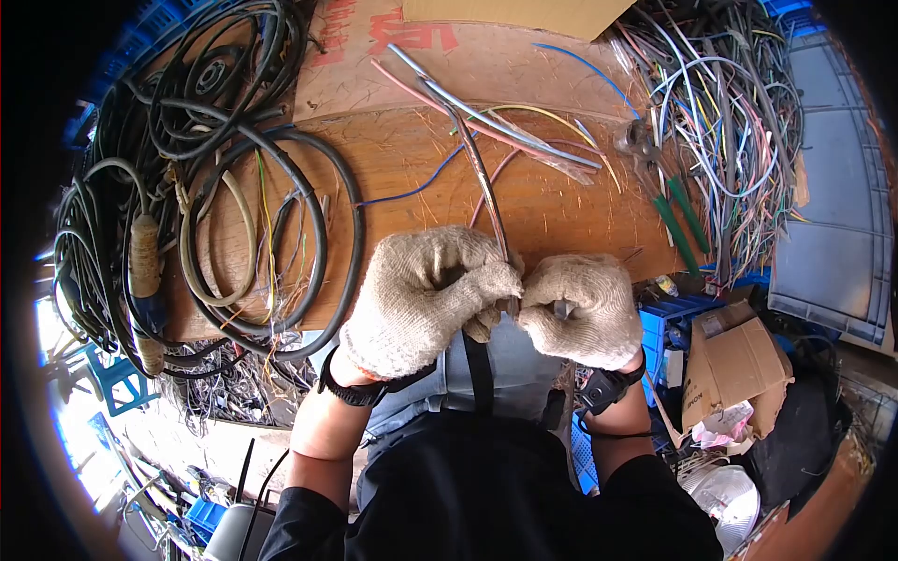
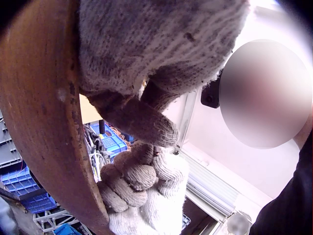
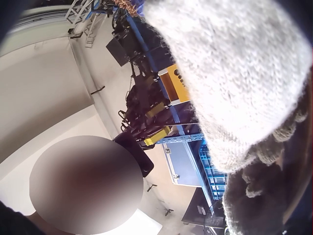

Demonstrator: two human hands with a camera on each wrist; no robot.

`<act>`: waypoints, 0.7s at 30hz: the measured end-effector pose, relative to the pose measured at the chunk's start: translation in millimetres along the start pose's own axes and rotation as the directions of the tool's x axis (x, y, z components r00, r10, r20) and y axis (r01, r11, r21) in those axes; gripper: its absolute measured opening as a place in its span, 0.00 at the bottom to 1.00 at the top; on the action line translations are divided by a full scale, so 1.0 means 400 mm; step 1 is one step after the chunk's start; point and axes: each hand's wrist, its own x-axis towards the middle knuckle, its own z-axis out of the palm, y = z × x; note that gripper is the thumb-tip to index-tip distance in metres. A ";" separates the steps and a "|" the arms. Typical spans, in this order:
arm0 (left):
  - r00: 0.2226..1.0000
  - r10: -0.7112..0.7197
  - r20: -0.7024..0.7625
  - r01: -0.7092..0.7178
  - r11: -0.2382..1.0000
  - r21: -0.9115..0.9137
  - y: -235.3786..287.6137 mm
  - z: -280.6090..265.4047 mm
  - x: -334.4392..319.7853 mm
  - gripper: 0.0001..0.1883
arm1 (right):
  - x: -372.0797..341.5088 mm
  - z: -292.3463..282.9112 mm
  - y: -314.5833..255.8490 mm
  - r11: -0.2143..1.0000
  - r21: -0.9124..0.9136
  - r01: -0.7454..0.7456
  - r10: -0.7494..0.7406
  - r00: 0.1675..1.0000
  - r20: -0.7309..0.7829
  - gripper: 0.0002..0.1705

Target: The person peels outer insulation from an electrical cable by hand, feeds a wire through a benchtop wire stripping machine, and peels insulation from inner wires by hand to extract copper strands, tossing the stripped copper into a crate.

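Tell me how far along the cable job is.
Looks done: the thin coloured wires piled at the right. In hand: a dark strand pinched by the left hand, with the right hand curled close beside; its grip is unclear. Seemingly left: the thick black cable coiled at the left, plus loose wires lying unpiled on the table.

The person's right hand, in a fuzzy pale knit glove, totally hogged the upper right, with an orange box and blue basket behind.
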 end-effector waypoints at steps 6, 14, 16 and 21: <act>1.000 -0.010 0.009 0.010 1.000 0.008 0.005 -0.001 -0.001 0.07 | 0.002 0.000 0.007 1.000 0.003 0.029 -0.029 1.000 0.011 0.05; 1.000 0.011 0.016 -0.010 0.999 -0.036 0.000 -0.003 0.001 0.08 | -0.006 -0.008 -0.004 0.982 0.119 -0.144 0.138 0.989 0.057 0.03; 1.000 0.004 0.007 -0.004 0.999 -0.035 0.002 -0.003 0.001 0.08 | -0.007 -0.008 -0.009 0.979 0.132 -0.158 0.153 0.987 0.046 0.03; 0.998 0.005 0.068 -0.002 0.999 -0.043 -0.003 -0.018 0.000 0.09 | -0.014 -0.007 0.000 0.978 0.142 -0.150 0.149 0.989 0.018 0.04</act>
